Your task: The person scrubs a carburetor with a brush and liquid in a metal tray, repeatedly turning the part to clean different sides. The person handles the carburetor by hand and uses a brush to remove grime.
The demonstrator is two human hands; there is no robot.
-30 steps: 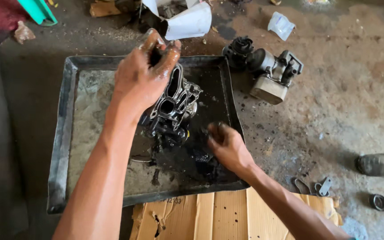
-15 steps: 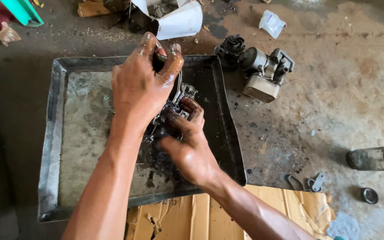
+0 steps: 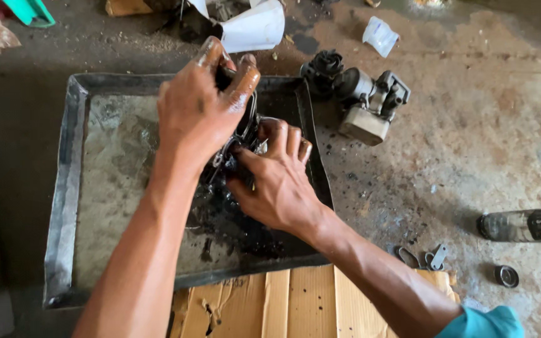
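1. My left hand (image 3: 203, 106) is closed over the top of the oily metal engine part (image 3: 240, 134), fingers curled down over its upper edge, so it has a firm hold of that piece.
2. My right hand (image 3: 277, 181) is pressed against the lower side of the same part, thumb and fingers bent around it; I can see contact, but how tightly it clasps is hidden behind the fingers.
3. The engine part stands in the upper right region of the metal tray (image 3: 64, 206), mostly covered by both hands, with only dark ribs and a bright edge showing between them.
4. A patch of black oily sludge (image 3: 233, 219) spreads across the tray floor beneath and below the part, reaching toward the tray's near rim.
5. The rest of the tray floor to the left is grey and stained.
6. A sheet of cardboard (image 3: 283, 303) lies just against the tray's near edge, under my right forearm.
7. On the concrete floor just beyond the tray's right corner sits another greasy assembly (image 3: 361, 100), with a dark finned piece and a pale block.
8. A white torn container (image 3: 252, 25) lies past the tray's far edge, close above my left fingertips.
9. A small crumpled plastic bag (image 3: 380, 34) lies farther right of it.
10. Well to the right, a dark bottle (image 3: 524, 225) lies on its side, with a small round cap (image 3: 506, 275) below it.
11. A few small metal bits (image 3: 424, 258) rest beside the cardboard's right corner.
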